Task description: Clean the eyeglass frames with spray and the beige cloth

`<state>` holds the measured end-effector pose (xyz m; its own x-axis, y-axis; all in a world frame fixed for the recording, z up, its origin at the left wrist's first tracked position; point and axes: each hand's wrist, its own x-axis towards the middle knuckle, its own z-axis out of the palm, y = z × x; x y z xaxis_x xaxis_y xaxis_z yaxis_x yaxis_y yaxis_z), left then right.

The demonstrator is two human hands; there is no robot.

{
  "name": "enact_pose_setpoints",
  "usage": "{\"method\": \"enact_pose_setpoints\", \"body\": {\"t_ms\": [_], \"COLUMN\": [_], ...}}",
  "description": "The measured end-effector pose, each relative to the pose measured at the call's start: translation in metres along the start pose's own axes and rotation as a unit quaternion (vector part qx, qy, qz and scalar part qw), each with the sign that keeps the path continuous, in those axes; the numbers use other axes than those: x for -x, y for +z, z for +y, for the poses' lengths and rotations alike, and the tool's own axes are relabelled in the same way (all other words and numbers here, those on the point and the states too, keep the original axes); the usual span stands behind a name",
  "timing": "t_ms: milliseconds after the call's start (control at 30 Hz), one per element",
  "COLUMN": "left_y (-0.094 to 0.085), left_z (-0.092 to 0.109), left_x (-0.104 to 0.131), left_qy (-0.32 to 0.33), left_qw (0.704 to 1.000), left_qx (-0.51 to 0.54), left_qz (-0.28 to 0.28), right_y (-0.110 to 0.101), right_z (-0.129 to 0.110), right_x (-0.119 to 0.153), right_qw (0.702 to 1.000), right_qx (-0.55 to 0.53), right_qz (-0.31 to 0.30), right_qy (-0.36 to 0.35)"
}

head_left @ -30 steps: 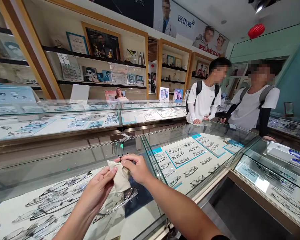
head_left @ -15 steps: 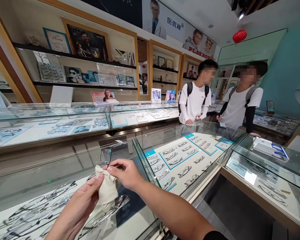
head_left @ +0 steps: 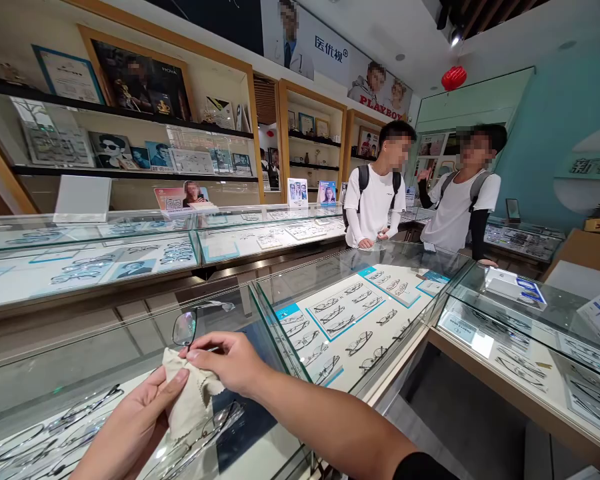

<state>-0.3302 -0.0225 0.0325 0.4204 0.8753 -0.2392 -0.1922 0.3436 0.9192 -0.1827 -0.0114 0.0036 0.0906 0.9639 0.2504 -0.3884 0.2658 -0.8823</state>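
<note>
A pair of eyeglasses (head_left: 185, 329) is held upright above a glass display case, one lens and a temple arm showing over my fingers. My right hand (head_left: 227, 363) is closed on the frame, thumb and forefinger pinching near its middle. A cream cleaning cloth (head_left: 187, 403) hangs folded around the lower lens, which it hides. My left hand (head_left: 147, 410) presses the cloth between thumb and fingers, touching the glasses through it. Beneath both hands, rows of spectacles (head_left: 30, 440) lie inside the case.
Another glass case (head_left: 350, 320) with eyeglasses adjoins on the right. Two people in white shirts, one person (head_left: 375, 193) with a black-strapped backpack and another person (head_left: 455, 200) with grey straps, stand beyond it. A white-and-blue box (head_left: 515, 290) rests on the right-hand counter.
The view has turned right, so the scene shifts left. Both hands keep hold of the glasses and cloth. The farther person at right has raised a hand.
</note>
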Motion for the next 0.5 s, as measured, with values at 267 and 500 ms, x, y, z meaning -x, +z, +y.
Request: {"method": "enact_pose_setpoints", "body": {"t_ms": [267, 500], "left_y": [0.018, 0.017], "left_z": [-0.002, -0.001], "left_x": [0.014, 0.011], "left_qy": [0.030, 0.017], "left_qw": [0.999, 0.998], "left_qx": [-0.020, -0.015], "left_qz": [0.038, 0.056], "right_y": [0.002, 0.003], "right_z": [0.000, -0.005], "right_x": [-0.001, 0.000], "right_qw": [0.999, 1.000], "right_qx": [-0.035, -0.020], "right_qz": [0.012, 0.015], "right_qy": [0.031, 0.012]}}
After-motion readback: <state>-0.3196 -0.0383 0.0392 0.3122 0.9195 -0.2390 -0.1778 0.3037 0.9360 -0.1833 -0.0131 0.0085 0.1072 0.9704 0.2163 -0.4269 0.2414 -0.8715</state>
